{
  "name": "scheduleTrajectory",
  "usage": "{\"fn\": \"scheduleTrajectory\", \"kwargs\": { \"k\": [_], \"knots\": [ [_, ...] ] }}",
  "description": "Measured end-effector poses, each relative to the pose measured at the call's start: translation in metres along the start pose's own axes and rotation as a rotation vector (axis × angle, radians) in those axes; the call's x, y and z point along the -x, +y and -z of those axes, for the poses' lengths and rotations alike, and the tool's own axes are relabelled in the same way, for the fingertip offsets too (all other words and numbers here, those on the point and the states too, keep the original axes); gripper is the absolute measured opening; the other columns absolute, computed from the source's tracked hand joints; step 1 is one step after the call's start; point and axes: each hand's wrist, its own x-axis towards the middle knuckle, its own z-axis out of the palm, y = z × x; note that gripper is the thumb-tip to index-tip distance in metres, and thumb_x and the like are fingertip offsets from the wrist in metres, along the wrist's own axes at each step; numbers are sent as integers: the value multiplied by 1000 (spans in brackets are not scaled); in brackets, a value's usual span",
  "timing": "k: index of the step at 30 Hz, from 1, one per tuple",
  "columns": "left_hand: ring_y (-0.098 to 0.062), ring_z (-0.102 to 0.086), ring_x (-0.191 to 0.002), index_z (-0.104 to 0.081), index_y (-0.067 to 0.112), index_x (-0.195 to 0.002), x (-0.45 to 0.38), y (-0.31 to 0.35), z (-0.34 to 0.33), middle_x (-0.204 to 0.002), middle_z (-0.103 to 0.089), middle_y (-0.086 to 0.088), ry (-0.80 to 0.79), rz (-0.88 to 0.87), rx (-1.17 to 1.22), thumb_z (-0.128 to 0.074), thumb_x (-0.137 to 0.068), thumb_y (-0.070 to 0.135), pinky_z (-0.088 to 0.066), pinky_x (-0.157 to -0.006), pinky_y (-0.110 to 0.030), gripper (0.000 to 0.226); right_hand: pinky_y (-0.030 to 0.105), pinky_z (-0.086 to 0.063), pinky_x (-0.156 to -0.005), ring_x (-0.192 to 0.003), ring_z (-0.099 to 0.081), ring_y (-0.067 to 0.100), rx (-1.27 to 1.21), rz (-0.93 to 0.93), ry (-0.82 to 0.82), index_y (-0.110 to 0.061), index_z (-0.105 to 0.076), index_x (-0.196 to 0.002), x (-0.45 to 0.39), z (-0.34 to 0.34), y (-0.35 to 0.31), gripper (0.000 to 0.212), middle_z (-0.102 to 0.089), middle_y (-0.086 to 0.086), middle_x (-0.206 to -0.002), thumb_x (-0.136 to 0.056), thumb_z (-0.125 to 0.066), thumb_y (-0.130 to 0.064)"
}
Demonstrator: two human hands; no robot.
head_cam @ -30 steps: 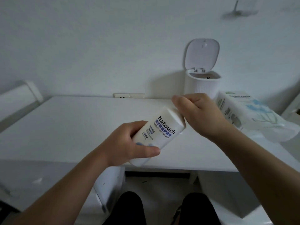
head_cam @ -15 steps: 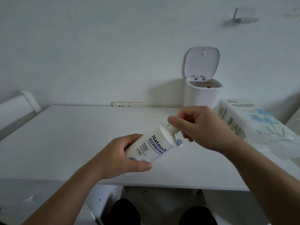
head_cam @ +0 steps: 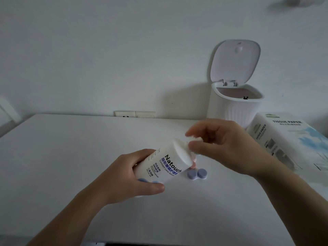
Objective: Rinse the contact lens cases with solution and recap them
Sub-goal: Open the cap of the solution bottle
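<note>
Tilting toward the right, the white solution bottle (head_cam: 166,165) sits in the left hand (head_cam: 127,176), whose grip is wrapped round its lower body, thumb across the front below the printed label. The right hand (head_cam: 225,148) meets the bottle at its top end: thumb and forefinger are pinched on the small white cap (head_cam: 192,141) at the nozzle, the other fingers curled loosely behind. Both hands hover above the white worktop (head_cam: 71,157). Just below the bottle's shoulder, a blue-grey lens case (head_cam: 197,174) lies on the worktop with its two round lids on. A pinkish case (head_cam: 194,164) peeks out behind it, mostly hidden by the bottle. Further back on the right stand a small white bin (head_cam: 234,107) with its lid flipped up and a tissue pack (head_cam: 287,141).
</note>
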Motion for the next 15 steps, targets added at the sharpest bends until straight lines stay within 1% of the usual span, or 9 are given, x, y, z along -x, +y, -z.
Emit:
{"fn": "scheduleTrajectory", "kwargs": {
  "k": [1,2,3,5,7,9,11,13,15],
  "knots": [
    [-4,-72,-87,-61,50,-119,-2,-2,0,-102,-74,17,2,1,9,-86,-61,48,-53,-65,-13,63,24,-58,-73,-78,-69,8,-8,2,-45,-32,-71,-106,-1,3,3,28,-71,-3,-92,-80,-81,-27],
    [-4,-72,-86,-61,49,-118,-4,-3,0,-102,-74,17,3,1,15,-85,-61,48,-53,-65,-13,62,27,-59,-77,-85,-70,12,-20,4,-57,-34,-69,-112,-2,4,5,36,-71,-5,-98,-80,-82,-30],
    [-5,-72,-85,-61,49,-118,-7,-4,0,-101,-74,17,4,-1,17,-85,-62,47,-53,-64,-14,62,30,-59,-77,-86,-70,13,-41,-5,-27,-34,-69,-112,-3,3,6,36,-71,-5,-99,-79,-82,-37],
    [-4,-72,-86,-61,48,-120,-10,-7,-1,-101,-74,17,5,-8,14,-85,-62,48,-54,-65,-14,63,35,-59,-70,-76,-70,19,-44,-11,62,-29,-73,-98,-6,-1,9,24,-74,-2,-87,-81,-78,-46],
    [-4,-72,-88,-60,49,-122,-13,-10,-3,-104,-74,17,3,-7,21,-86,-62,47,-55,-65,-15,65,39,-58,-67,-70,-68,23,-2,-1,80,-26,-75,-88,-7,-2,13,18,-73,-1,-77,-81,-74,-42],
    [-5,-73,-90,-59,49,-123,-15,-15,-5,-105,-74,16,-2,-6,35,-87,-62,46,-57,-66,-18,67,30,-58,-68,-71,-68,15,23,41,59,-28,-75,-92,-6,-2,17,17,-73,-5,-80,-81,-73,-41],
    [-8,-73,-92,-59,49,-125,-17,-20,-8,-107,-74,15,12,-8,51,-87,-62,45,-61,-70,-23,69,18,-54,-71,-78,-68,13,17,106,99,-30,-74,-98,-5,3,22,21,-73,-7,-86,-81,-71,-42],
    [-9,-73,-94,-59,50,-124,-19,-25,-9,-109,-74,15,49,-15,70,-87,-61,47,-61,-73,-24,70,17,-54,-74,-81,-70,15,-46,145,171,-29,-73,-102,-6,9,27,23,-73,-5,-89,-81,-72,-39],
    [-10,-73,-96,-61,49,-122,-20,-29,-10,-108,-75,13,100,-18,123,-86,-59,49,-59,-73,-20,68,19,-56,-75,-81,-71,13,-76,133,238,-30,-72,-104,-10,16,36,23,-74,-4,-90,-82,-74,-37]
  ]
}}
